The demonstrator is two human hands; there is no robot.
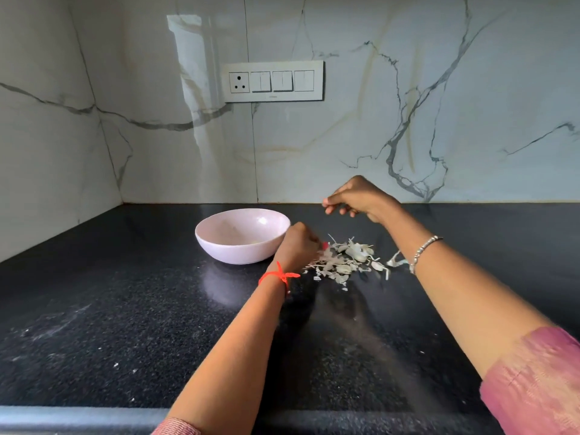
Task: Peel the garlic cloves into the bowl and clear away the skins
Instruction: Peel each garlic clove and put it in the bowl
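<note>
Nearest, at the bottom edge, a pink sleeve point(539, 381) covers the right upper forearm, and a bit of the same cloth shows on the left arm. Both bare forearms reach forward over the black speckled tabletop point(125, 309), which carries scattered pale specks and dusty smears near its front.

The left wrist wears an orange thread point(277, 276), and the right wrist a silver bracelet point(423, 251).

The left hand point(298, 246) is down at the tabletop with its back to the camera and its fingers curled under. Its fingertips meet the left edge of the pile of garlic skins point(345, 262). The fingers are hidden, so I cannot tell whether they grip any skins.

The skins lie in a loose heap on the tabletop between the two arms, just right of the bowl, with a few pieces strayed toward the right wrist.

The pale pink bowl point(241, 235) stands upright on the tabletop, just beside the left hand on its left. Something pale lies low inside it, too faint to make out as cloves.

Farther back, the right hand point(361, 199) is raised above the pile, with its fingers loosely bent and pointing left and down. Nothing shows in them.

Behind stands a marble wall with a switch plate point(273, 81).
</note>
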